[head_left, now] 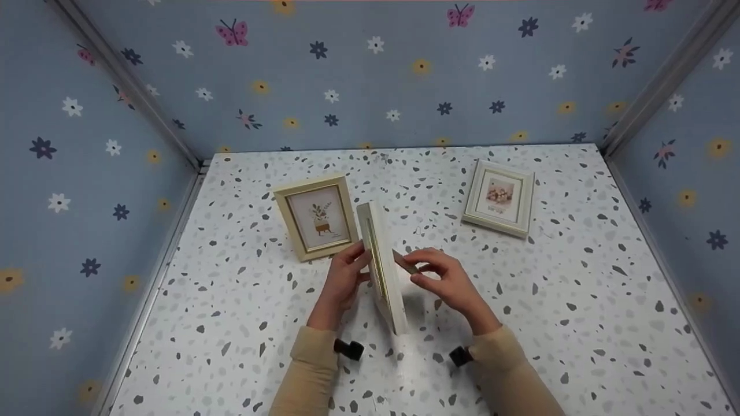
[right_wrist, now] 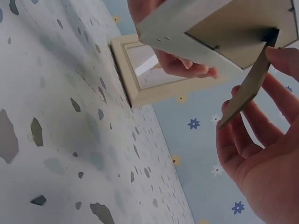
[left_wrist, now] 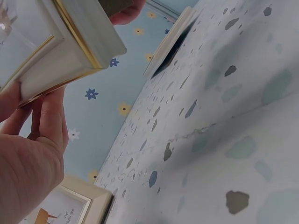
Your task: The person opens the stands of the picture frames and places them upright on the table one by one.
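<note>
A white picture frame [head_left: 386, 266] with a gold inner edge is held up off the table, seen edge-on in the head view. My left hand [head_left: 345, 277] grips its left side, thumb on the front and fingers behind, as the left wrist view shows. On the other side my right hand [head_left: 442, 277] pinches the brown easel leg [right_wrist: 250, 86], which stands out at an angle from the frame's brown backing board [right_wrist: 233, 32]. The leg's hinge end meets the board. The picture in this frame is mostly hidden.
A cream frame with a potted-plant print [head_left: 317, 216] stands tilted up behind my left hand. Farther right, a white frame with a pinkish print [head_left: 500, 199] lies on the speckled table [head_left: 578, 346]. Flowered blue walls [head_left: 370, 75] enclose the back and sides.
</note>
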`<move>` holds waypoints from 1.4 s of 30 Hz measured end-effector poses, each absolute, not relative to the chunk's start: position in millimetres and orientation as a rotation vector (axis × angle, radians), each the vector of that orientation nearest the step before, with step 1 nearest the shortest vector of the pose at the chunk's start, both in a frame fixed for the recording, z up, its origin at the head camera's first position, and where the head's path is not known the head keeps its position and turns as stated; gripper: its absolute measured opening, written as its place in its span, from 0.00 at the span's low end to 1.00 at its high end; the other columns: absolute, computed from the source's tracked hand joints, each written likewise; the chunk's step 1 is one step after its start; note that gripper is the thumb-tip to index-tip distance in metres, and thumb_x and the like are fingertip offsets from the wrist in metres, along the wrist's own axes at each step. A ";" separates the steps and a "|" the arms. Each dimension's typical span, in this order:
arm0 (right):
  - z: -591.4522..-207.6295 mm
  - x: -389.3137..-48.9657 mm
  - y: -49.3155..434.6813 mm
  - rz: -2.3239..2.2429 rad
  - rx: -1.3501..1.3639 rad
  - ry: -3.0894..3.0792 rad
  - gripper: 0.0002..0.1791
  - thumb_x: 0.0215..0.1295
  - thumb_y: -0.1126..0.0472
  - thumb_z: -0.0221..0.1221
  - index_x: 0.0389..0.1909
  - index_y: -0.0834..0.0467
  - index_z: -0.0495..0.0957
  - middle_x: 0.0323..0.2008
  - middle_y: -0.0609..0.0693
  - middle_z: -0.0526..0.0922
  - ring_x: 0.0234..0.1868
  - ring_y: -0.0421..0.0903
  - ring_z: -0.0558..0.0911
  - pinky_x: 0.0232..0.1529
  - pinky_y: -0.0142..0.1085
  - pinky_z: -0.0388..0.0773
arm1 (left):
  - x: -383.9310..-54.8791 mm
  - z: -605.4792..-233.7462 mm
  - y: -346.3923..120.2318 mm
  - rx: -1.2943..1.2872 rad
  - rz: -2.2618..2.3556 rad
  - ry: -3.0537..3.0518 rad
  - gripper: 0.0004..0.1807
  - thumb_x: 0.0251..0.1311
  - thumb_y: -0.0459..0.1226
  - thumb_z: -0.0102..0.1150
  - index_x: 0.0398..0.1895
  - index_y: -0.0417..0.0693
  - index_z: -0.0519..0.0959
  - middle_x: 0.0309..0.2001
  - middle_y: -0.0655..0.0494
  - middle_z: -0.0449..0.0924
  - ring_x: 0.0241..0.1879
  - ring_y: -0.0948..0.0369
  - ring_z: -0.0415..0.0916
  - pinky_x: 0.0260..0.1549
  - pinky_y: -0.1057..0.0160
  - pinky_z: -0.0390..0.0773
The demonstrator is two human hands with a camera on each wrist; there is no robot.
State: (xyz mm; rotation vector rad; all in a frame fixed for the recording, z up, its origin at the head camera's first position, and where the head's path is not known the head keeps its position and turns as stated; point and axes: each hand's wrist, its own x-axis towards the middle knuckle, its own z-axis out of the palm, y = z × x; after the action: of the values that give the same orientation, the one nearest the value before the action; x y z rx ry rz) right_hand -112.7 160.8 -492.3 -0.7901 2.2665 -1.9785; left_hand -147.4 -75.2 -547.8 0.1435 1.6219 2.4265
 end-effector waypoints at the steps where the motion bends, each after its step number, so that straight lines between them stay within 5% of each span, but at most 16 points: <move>1: -491.6 -112.9 161.5 -1.974 -0.792 2.280 0.16 0.62 0.76 0.62 0.51 0.71 0.80 0.51 0.65 0.80 0.52 0.54 0.79 0.50 0.46 0.79 | -147.3 -548.0 -76.5 0.142 2.420 1.627 0.24 0.70 0.36 0.59 0.67 0.38 0.73 0.57 0.45 0.78 0.47 0.54 0.81 0.36 0.58 0.84; 8: -486.4 -113.0 165.5 -1.930 -0.752 2.357 0.15 0.60 0.76 0.63 0.49 0.69 0.82 0.50 0.65 0.79 0.51 0.55 0.78 0.53 0.53 0.76 | -147.6 -547.3 -84.4 0.133 2.373 1.665 0.23 0.70 0.34 0.57 0.66 0.36 0.73 0.56 0.47 0.78 0.46 0.56 0.80 0.33 0.60 0.84; 19: -491.6 -113.6 166.8 -1.904 -0.710 2.338 0.19 0.64 0.76 0.60 0.56 0.71 0.76 0.52 0.63 0.80 0.54 0.58 0.78 0.53 0.50 0.76 | -150.2 -544.7 -83.6 0.056 2.341 1.666 0.24 0.69 0.33 0.59 0.66 0.36 0.73 0.56 0.48 0.78 0.45 0.58 0.80 0.34 0.60 0.83; 26: -498.3 -114.1 166.6 -1.932 -0.671 2.304 0.21 0.66 0.72 0.61 0.60 0.69 0.75 0.55 0.62 0.78 0.57 0.63 0.76 0.56 0.61 0.72 | -149.3 -542.7 -82.4 0.037 2.335 1.679 0.25 0.68 0.34 0.60 0.67 0.38 0.73 0.57 0.46 0.77 0.45 0.57 0.80 0.35 0.59 0.83; 34: -506.1 -113.4 168.6 -1.931 -0.628 2.303 0.22 0.66 0.69 0.62 0.60 0.67 0.75 0.55 0.58 0.79 0.57 0.49 0.76 0.57 0.62 0.71 | -148.4 -543.9 -81.0 0.044 2.337 1.680 0.26 0.67 0.35 0.62 0.67 0.40 0.73 0.58 0.45 0.77 0.49 0.54 0.80 0.38 0.56 0.84; 42: -507.2 -112.4 171.2 -1.927 -0.615 2.344 0.22 0.65 0.70 0.63 0.60 0.68 0.75 0.54 0.59 0.80 0.56 0.51 0.77 0.56 0.60 0.73 | -150.0 -543.5 -81.0 0.035 2.314 1.710 0.26 0.66 0.37 0.63 0.66 0.40 0.74 0.57 0.46 0.77 0.50 0.54 0.79 0.38 0.58 0.84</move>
State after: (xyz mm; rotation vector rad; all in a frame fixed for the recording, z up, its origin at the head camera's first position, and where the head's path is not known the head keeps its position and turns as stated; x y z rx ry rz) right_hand -112.4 171.2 -507.2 -0.6155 2.3443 -1.9267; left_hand -150.0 -81.0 -543.5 0.0347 1.7098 2.3140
